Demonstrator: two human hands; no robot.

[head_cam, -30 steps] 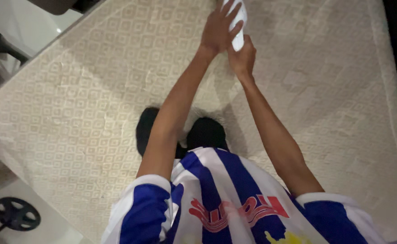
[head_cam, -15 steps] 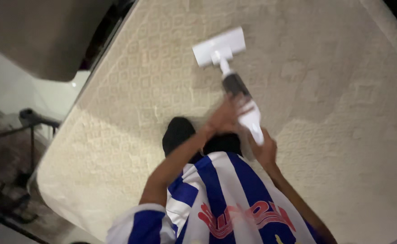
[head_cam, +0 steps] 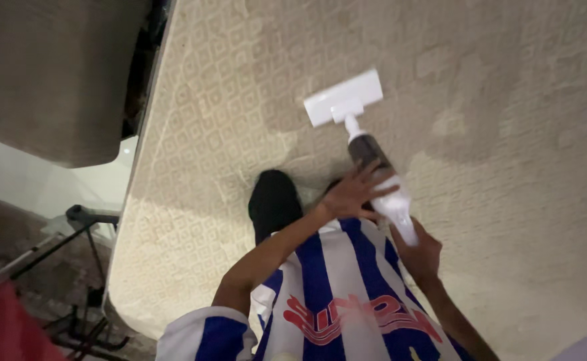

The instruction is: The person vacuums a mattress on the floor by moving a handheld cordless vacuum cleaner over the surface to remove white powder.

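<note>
A white handheld vacuum cleaner (head_cam: 380,170) with a dark dust cup and a wide flat nozzle (head_cam: 342,98) rests nozzle-down on a beige patterned mattress (head_cam: 507,134). My right hand (head_cam: 419,254) grips its rear handle. My left hand (head_cam: 354,194) lies on top of the white body with its fingers spread. I kneel on the mattress in a blue and white striped shirt, and one dark-clad knee (head_cam: 273,200) shows below my left arm.
A grey upholstered block (head_cam: 53,80) stands off the mattress's left edge. Below it lie a pale floor (head_cam: 73,190), a black metal stand (head_cam: 86,220) and something red (head_cam: 3,327) in the bottom left corner.
My arms have drawn back from a full stretch, pulling the vacuum toward my body. The view has swung left, bringing the grey block and the stand into sight.
</note>
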